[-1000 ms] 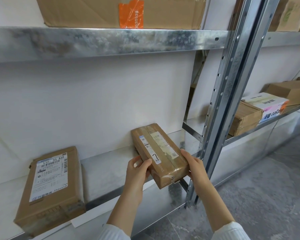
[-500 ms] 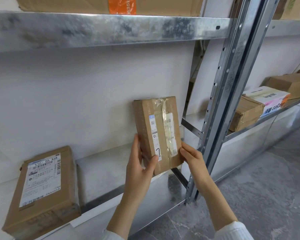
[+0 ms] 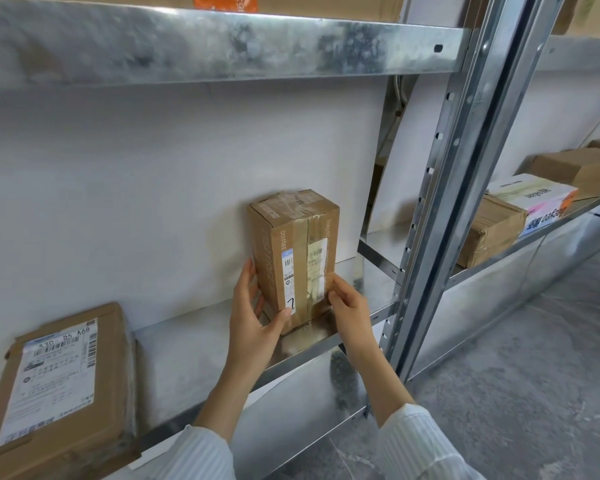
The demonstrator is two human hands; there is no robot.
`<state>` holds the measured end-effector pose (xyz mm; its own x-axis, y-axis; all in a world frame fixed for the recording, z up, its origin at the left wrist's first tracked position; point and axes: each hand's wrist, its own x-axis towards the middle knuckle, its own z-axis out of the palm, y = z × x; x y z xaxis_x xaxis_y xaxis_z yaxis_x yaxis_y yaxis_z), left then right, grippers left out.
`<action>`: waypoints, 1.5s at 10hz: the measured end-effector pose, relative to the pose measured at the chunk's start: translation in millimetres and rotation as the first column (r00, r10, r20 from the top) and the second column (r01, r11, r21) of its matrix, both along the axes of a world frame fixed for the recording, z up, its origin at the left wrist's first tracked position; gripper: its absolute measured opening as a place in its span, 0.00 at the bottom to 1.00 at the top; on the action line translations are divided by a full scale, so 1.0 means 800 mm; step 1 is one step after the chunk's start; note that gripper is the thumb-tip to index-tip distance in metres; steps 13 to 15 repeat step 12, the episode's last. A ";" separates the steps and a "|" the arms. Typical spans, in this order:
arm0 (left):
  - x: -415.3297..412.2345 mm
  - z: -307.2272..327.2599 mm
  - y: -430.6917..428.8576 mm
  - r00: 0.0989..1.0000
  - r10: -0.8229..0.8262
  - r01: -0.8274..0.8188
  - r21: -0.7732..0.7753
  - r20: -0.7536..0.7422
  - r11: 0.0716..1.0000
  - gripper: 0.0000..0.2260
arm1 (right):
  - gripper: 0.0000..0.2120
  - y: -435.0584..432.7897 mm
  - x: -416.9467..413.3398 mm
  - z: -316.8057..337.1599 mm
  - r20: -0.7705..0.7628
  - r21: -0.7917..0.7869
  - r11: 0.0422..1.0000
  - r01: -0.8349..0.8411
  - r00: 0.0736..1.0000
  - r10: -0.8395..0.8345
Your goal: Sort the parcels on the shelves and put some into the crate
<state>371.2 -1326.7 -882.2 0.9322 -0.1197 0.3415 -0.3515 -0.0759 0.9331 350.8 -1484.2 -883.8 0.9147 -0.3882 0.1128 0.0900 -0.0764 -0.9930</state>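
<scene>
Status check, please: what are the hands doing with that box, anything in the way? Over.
Left hand, right hand both grip box. Box upright on shelf, by back wall. Nothing blocking; flat parcel well left.

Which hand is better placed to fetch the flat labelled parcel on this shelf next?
Probably left. The left hand grips the upright parcel on the side facing the flat parcel; the right hand would have to cross over.

Metal shelf (image 3: 187,358), small taped parcel (image 3: 291,244) apparently upright on it, flat labelled parcel (image 3: 59,393) leftward.
</scene>
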 end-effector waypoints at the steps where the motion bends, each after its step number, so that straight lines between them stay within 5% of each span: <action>1: 0.001 -0.001 -0.003 1.000 -0.010 0.010 -0.021 -0.009 1.000 0.41 | 0.26 0.001 0.000 0.003 -0.026 0.015 1.000 0.002 1.000 -0.002; 7: -0.005 0.009 -0.015 0.999 -0.026 0.021 -0.102 -0.046 0.995 0.48 | 0.24 0.001 -0.004 0.015 -0.074 0.120 0.993 0.008 0.997 0.001; 15: -0.022 0.027 -0.001 0.999 0.020 -0.021 -0.025 -0.046 0.999 0.49 | 0.21 0.001 -0.016 0.029 -0.060 0.151 0.985 0.078 0.996 -0.070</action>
